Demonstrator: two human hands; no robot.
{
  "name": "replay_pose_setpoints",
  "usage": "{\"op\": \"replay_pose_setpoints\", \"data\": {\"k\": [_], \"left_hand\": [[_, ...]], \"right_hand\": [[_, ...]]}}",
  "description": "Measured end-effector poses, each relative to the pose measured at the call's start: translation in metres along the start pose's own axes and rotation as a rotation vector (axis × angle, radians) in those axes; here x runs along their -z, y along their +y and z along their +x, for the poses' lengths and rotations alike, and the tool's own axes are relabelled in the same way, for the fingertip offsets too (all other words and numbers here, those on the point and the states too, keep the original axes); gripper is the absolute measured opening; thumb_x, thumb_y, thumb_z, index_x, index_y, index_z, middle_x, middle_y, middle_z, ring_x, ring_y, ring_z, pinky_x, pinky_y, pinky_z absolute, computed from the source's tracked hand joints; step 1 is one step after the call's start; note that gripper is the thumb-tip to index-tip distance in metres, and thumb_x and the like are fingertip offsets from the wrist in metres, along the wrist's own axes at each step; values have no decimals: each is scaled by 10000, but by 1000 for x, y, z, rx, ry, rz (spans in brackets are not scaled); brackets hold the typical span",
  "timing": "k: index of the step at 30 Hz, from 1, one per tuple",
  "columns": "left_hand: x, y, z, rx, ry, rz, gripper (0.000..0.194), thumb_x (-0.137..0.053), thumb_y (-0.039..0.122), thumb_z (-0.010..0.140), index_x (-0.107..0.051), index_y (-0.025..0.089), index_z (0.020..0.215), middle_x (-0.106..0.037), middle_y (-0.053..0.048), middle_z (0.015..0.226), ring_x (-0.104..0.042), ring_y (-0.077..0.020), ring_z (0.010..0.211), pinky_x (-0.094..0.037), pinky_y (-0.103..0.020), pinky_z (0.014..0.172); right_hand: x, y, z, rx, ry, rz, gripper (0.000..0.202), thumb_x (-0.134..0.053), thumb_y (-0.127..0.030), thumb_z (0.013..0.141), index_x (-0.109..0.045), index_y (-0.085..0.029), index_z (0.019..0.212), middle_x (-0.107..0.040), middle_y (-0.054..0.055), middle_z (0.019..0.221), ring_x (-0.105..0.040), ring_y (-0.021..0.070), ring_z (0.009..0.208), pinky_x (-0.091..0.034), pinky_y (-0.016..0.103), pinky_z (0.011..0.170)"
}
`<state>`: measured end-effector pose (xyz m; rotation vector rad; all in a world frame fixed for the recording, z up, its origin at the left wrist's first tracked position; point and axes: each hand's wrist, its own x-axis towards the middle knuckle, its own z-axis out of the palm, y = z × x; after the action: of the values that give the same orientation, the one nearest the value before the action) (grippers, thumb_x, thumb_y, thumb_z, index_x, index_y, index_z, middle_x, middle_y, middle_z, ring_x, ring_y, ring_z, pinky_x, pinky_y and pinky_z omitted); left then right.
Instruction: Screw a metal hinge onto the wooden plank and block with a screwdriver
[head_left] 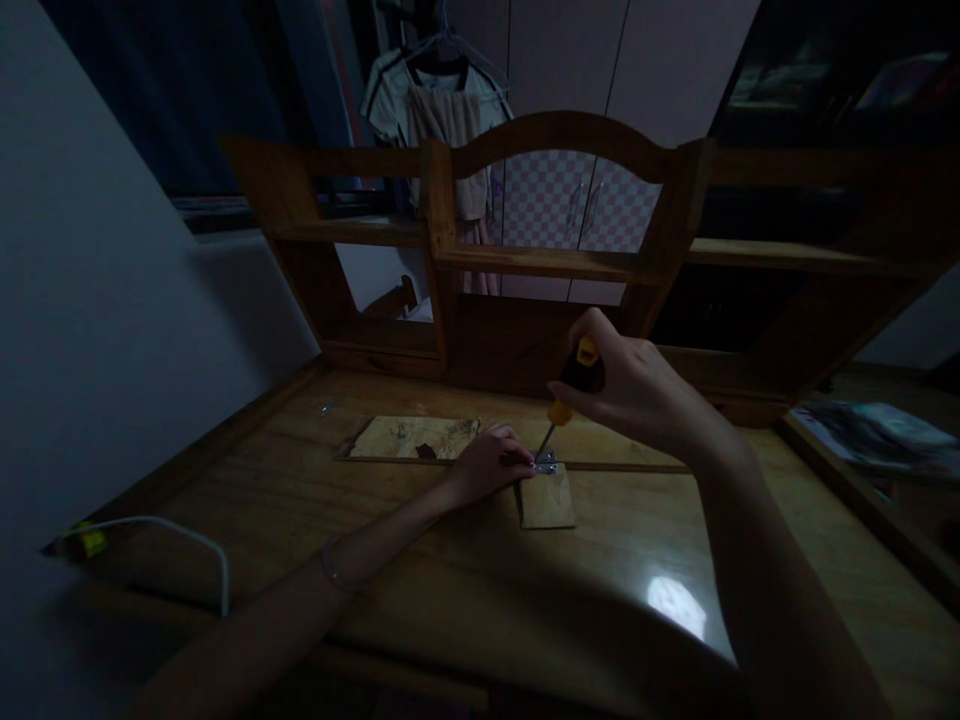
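Note:
My right hand [626,385] is wrapped round a screwdriver [561,413] with a yellow and black handle. Its shaft slants down to the left, and the tip meets a small metal hinge [546,466]. The hinge lies across the joint between a small square wooden block [547,502] and a long wooden board [615,442]. At the hinge's left edge, my left hand [489,462] has its fingers curled together close to the screwdriver tip. Whatever is pinched between those fingertips is too small and dark to make out.
The wooden desk [420,560] carries a shelf unit [540,262] along its back. A small metal piece [327,407] lies at the left. A white cable [180,528] loops by the near left edge. Papers [885,435] are at the right. A shirt [450,95] hangs behind.

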<state>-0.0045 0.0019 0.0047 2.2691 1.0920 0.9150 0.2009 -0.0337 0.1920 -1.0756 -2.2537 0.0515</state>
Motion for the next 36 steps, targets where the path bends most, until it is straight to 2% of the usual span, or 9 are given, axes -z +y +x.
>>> {"op": "replay_pose_setpoints", "data": {"k": [21,26,29,32,36], "left_hand": [[0,1,2,26,9,-3,131,-817,320,758,-768,220,826,-680,-25,893,-616,-200,924,-459,-308,829],[-1,0,2,2,-3,12,133,-808,313,773,-759,209,838,-684,-24,886,-613,-192,905,-447,-299,812],[0,1,2,-6,-1,22,147,-818,312,765,-753,200,835,-688,-25,880,-613,-192,899,-443,-302,819],[-1,0,2,-14,23,0,165,-824,317,762,-743,192,833,-687,-21,869,-615,-184,884,-442,-298,814],[-1,0,0,-10,34,-51,187,-808,346,779,-731,184,833,-677,-22,863,-617,-169,840,-447,-284,771]], "right_hand": [[-11,1,4,20,1,9,308,-647,-280,811,-443,-230,1037,-571,-17,791,-527,137,646,-372,260,602],[-12,2,6,38,23,11,298,-658,-407,865,-478,-222,1014,-572,-8,810,-537,142,684,-378,266,630],[-13,4,7,51,64,12,264,-629,-428,892,-518,-216,1004,-597,12,861,-555,152,738,-405,277,684],[-12,6,7,69,58,6,237,-608,-328,889,-538,-212,1083,-623,59,1019,-585,185,865,-436,309,777],[-10,6,5,66,13,22,418,-587,-255,852,-489,-205,1255,-591,109,1202,-580,244,1081,-437,373,928]]}}
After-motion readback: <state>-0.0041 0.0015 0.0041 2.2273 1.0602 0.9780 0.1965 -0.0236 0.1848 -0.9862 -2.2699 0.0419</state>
